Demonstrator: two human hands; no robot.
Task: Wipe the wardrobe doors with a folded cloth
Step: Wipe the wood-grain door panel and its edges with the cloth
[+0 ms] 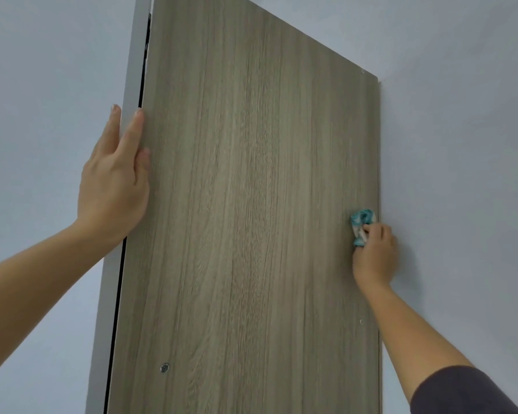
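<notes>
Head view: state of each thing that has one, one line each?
wardrobe door: appears swung open, wood face toward camera.
cloth: bunched, pressed against the door near its right edge.
left hand: fingers straight, resting on the door's left edge.
right hand: grips the cloth.

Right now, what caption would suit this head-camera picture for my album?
Left hand flat on the wood-grain wardrobe door's left edge; right hand grips a teal cloth against its right edge.

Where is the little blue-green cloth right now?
In the head view, the teal cloth is gripped by the right hand against the wood-grain wardrobe door, close to the door's right edge beside the wall.
</notes>
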